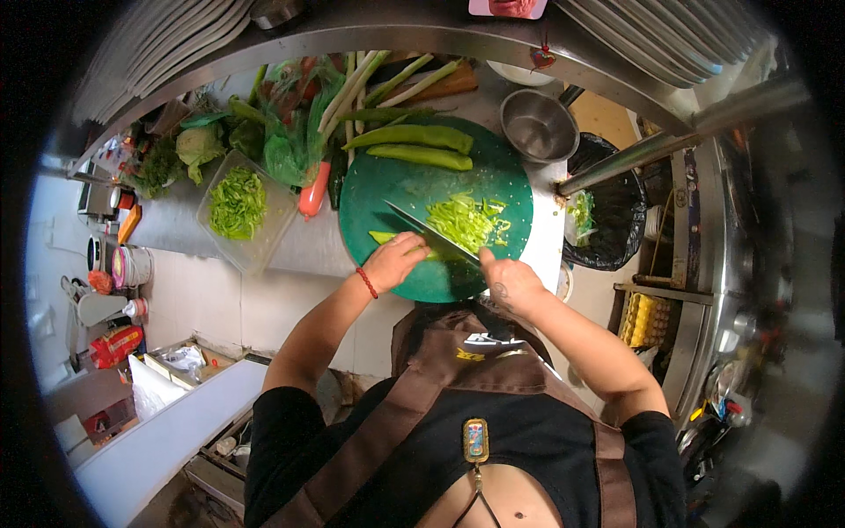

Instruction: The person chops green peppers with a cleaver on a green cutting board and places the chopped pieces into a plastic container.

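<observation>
My right hand (pixel 511 280) grips a kitchen knife (pixel 432 231), its blade slanting up and left over a round green cutting board (pixel 370 191). Under my left hand (pixel 396 259), the fingers press a piece of green pepper (pixel 381 236) against the board, close to the blade. Thin slivers of green pepper (pixel 465 221) lie in a loose heap just beyond the knife. Two whole long green peppers (pixel 422 137) rest side by side at the board's far edge. To the left, a clear plastic container (pixel 280 211) holds more green slivers (pixel 237 203).
A steel bowl (pixel 540 129) stands beyond the board's right side, near a bin lined with black plastic (pixel 617 224). Leeks (pixel 353 92), bagged vegetables (pixel 290 145) and a red-wrapped sausage (pixel 315 191) lie at the back left. A steel shelf with plates (pixel 191 39) overhangs the counter.
</observation>
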The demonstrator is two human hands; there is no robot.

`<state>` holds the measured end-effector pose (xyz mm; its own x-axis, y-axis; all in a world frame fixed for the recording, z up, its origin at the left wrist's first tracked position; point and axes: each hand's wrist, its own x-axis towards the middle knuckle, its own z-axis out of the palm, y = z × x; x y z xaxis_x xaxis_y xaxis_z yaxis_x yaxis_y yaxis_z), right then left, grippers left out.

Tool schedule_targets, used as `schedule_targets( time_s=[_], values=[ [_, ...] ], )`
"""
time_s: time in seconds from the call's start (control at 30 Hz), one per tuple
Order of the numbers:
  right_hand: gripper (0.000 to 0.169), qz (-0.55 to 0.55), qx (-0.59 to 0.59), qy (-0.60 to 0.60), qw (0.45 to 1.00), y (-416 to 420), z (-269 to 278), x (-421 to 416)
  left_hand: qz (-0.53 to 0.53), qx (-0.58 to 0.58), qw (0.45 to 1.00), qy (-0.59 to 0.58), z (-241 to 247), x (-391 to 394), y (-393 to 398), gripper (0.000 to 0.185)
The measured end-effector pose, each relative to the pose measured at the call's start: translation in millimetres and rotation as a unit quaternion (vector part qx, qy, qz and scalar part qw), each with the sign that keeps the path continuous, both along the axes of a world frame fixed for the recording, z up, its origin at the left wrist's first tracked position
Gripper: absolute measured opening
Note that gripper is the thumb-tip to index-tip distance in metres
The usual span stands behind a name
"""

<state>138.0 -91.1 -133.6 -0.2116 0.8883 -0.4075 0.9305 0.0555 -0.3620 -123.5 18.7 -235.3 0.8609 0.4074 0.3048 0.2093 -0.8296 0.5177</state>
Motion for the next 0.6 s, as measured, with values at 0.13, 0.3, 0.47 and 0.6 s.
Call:
schedule_targets(
  time_s=[0.13,0.3,0.47,0.6],
  values=[
    [0.021,0.017,0.004,0.003,1.0,31,-9,-3,0.021,-0.011,1.0,-0.02,-1,0,-1,0.029],
    [0.029,0.049,-0.037,-0.005,0.998,27,48,1,0.025,-0.036,0.999,-0.01,-3,-5,-4,0.026],
    [0.042,0.036,-0.012,-0.016,0.999,16,-26,-16,0.023,-0.008,0.999,-0.021,-1,2,-4,0.022],
    [0.034,0.017,-0.014,-0.004,1.0,21,-23,-21,0.02,-0.021,1.0,-0.011,2,0,-4,0.023]
  ],
)
